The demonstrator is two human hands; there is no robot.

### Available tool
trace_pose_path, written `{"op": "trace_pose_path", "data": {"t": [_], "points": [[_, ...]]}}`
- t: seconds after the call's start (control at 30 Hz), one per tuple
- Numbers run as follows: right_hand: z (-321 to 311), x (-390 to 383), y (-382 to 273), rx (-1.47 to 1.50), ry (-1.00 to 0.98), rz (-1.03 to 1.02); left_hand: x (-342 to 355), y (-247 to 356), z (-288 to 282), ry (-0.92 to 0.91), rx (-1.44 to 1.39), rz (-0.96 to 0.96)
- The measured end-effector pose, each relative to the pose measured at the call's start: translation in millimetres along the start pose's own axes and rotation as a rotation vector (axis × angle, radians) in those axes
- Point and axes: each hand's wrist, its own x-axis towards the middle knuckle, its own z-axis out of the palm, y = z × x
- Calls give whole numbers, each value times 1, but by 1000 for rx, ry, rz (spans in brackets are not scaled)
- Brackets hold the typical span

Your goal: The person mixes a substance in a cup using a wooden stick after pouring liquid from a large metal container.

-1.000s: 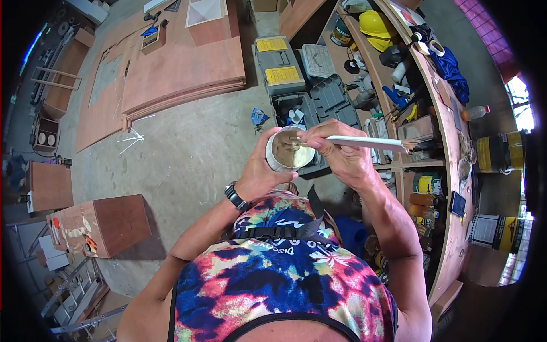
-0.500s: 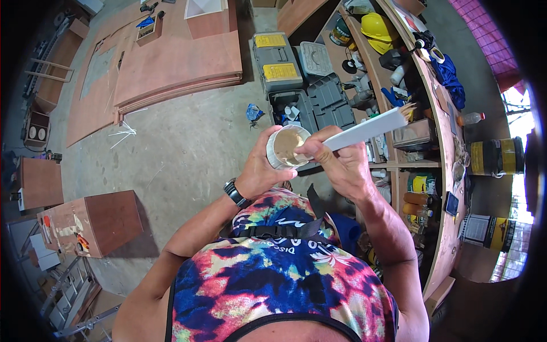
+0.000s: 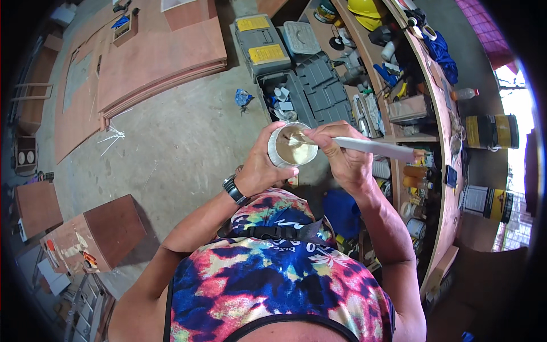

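My left hand (image 3: 261, 158), a dark watch on its wrist, is wrapped round a white cup (image 3: 275, 153) with a ridged side. Inside the cup is a tan, creamy mixture (image 3: 303, 153), with a paler patch on the right. My right hand (image 3: 346, 161) grips a long, flat white strip (image 3: 373, 146). The strip's outer end points right, toward the shelves. Its inner end and the right fingertips are over the cup's mouth, where a pale tip seems to dip into the mixture.
Grey toolboxes (image 3: 268, 54) with yellow panels stand ahead, one open (image 3: 279, 94). Along the right runs a wooden shelf unit (image 3: 436, 199) crowded with bottles and tools. Stacked plywood sheets (image 3: 165, 62) lie far left. A wooden box (image 3: 114, 228) sits on the left floor.
The white strip has swung from pointing up and right to lying nearly level. My right fingers have shifted round the cup's rim. A paler patch shows in the mixture, and the whole view has shifted slightly.
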Motion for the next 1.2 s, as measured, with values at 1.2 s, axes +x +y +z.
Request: {"op": "trace_pose_path", "data": {"t": [1.2], "points": [[-207, -212, -79, 205, -219, -119, -54, -63, 175, -54, -88, -84]]}}
